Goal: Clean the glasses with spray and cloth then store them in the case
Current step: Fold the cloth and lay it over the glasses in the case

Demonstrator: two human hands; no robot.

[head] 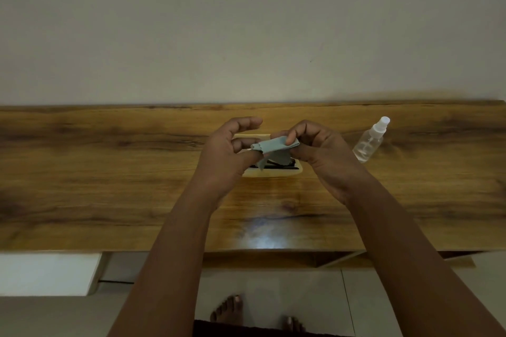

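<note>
Both hands hold a small pale blue-grey cloth above the middle of the wooden table. My left hand pinches its rolled left end between thumb and fingers. My right hand pinches its right end. A loose corner of the cloth hangs down. Directly beneath the cloth lies an open cream glasses case with a dark shape inside, mostly hidden by my hands; the glasses cannot be made out clearly. A clear spray bottle with a white cap lies tilted on the table to the right of my right hand.
The table stands against a plain pale wall. Its front edge runs across the lower part of the view, with tiled floor, a white object at lower left and bare feet below.
</note>
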